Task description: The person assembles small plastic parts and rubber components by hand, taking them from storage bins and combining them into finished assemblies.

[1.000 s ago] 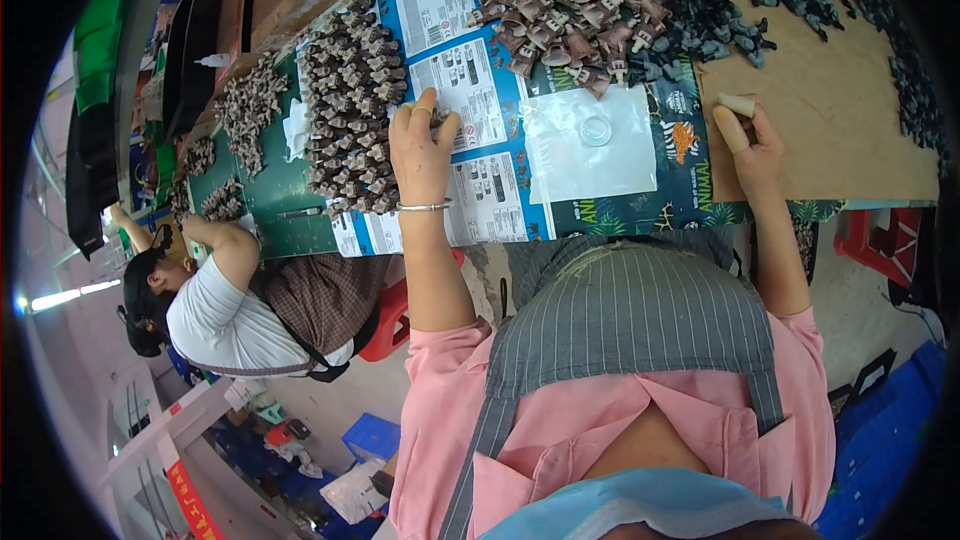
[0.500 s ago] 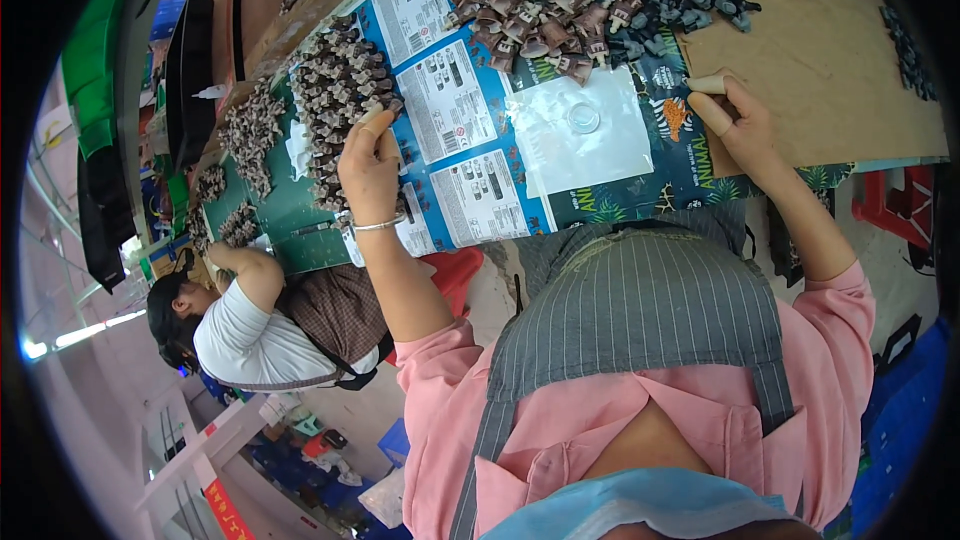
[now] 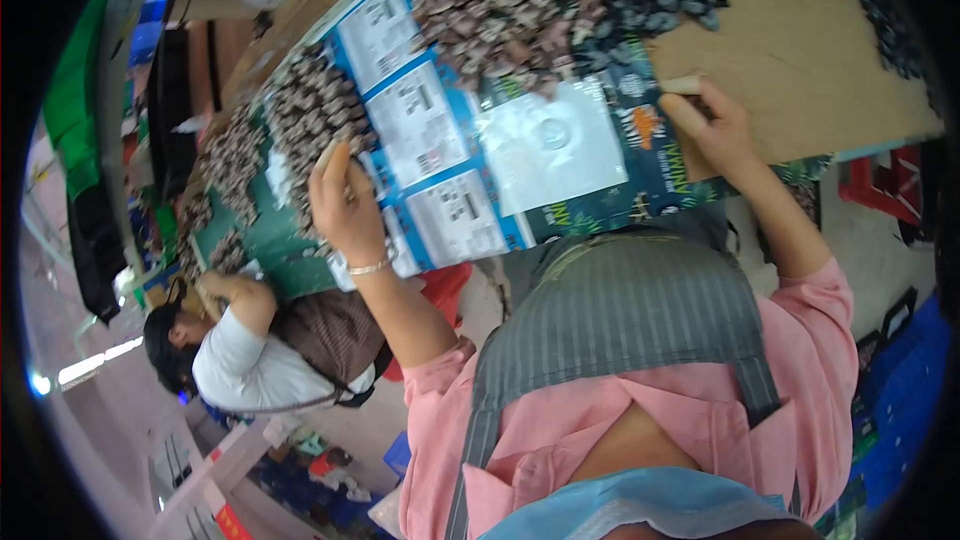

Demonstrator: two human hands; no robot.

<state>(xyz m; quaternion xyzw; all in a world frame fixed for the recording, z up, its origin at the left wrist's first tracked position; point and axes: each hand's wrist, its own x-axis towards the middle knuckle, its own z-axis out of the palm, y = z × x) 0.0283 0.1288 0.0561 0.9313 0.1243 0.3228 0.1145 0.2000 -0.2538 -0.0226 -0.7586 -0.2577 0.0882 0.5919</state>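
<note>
Brown figures [image 3: 318, 100] packed in rows to your left. Your left hand [image 3: 347, 212] over their near right corner; second ago, beside rows' right edge, above blue-and-white sheet [image 3: 418, 120]. Fingers bent; cannot tell if clamped on figure. Your right hand [image 3: 722, 130] still by brown paper's [image 3: 790, 70] left edge, thumb and forefinger apart, forearm slanting in from lower right. Plastic sheet [image 3: 585, 165] flat between hands.

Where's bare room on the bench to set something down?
Middle of the brown paper, bordered by dark pieces left, above and right, right hand lower left. Also the blue-and-white printed strip, between the rows of brown pieces and the clear plastic sheet. Crowded: the brown heap at top centre, and the rows beside the left hand.
</note>
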